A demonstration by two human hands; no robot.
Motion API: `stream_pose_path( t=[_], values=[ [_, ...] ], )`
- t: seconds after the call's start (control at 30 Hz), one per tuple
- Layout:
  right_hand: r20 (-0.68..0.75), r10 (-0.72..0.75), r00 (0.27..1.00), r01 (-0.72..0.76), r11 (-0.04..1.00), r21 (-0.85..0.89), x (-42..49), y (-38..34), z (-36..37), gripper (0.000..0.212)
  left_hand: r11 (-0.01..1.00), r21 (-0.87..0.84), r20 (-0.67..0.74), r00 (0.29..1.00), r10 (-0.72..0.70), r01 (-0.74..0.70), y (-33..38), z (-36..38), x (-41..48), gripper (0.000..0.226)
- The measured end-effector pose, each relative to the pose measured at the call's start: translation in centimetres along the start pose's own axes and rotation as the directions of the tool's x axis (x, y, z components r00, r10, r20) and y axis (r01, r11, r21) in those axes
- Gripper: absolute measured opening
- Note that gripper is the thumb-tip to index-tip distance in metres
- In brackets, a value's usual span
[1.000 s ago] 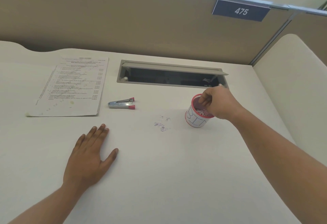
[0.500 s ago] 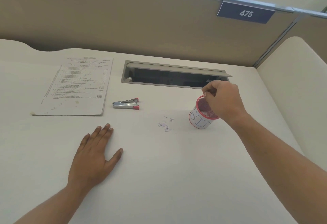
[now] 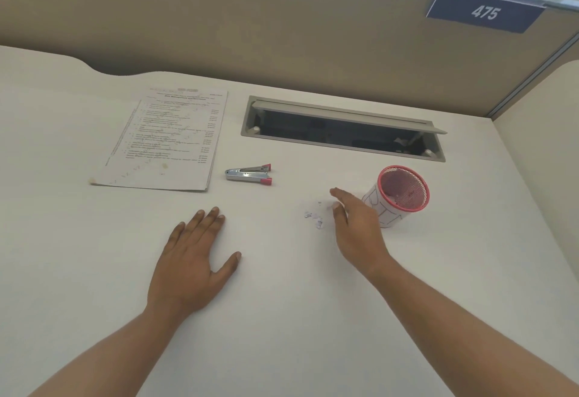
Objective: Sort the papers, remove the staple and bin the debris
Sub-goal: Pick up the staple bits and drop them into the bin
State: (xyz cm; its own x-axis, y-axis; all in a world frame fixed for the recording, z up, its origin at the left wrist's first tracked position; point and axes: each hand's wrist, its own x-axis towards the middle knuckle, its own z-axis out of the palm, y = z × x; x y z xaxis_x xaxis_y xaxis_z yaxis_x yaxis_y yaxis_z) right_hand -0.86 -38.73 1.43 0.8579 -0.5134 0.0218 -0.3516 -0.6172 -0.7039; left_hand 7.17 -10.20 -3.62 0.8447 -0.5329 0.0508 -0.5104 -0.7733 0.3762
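A stack of printed papers [image 3: 166, 139] lies at the back left of the white desk [image 3: 282, 302]. To its right rests a metal staple remover [image 3: 249, 174] with pink tips. Small paper scraps [image 3: 314, 217] are scattered at mid-desk. A pink mesh cup labelled BIN [image 3: 399, 196] stands to their right, with bits inside. My left hand [image 3: 191, 262] rests flat on the desk, fingers spread, empty. My right hand [image 3: 357, 227] hovers low between the scraps and the bin, fingers extended and empty, fingertips beside the scraps.
A grey cable tray [image 3: 343, 128] with its lid up is recessed in the desk behind the bin. A beige partition with a blue plate reading 475 [image 3: 484, 13] walls the back. A side partition [image 3: 539, 146] closes the right.
My right hand left the top of the bin and came down to the left, beside the scraps. The left hand stayed flat. The view shifted slightly.
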Motion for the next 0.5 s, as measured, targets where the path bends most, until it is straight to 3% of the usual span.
stream_pose_path(
  t=[0.2,0.5],
  values=[
    [0.03,0.08,0.996,-0.075,0.987,-0.145,0.4,2.0,2.6,0.056,1.0,0.003,-0.002,1.0,0.004,-0.004,-0.1,0.1,0.0,0.077],
    [0.137,-0.053,0.989,0.087,0.962,-0.259,2.9,0.6,5.3,0.059,1.0,0.014,0.005,1.0,-0.002,0.002,0.0,0.1,0.0,0.077]
  ],
)
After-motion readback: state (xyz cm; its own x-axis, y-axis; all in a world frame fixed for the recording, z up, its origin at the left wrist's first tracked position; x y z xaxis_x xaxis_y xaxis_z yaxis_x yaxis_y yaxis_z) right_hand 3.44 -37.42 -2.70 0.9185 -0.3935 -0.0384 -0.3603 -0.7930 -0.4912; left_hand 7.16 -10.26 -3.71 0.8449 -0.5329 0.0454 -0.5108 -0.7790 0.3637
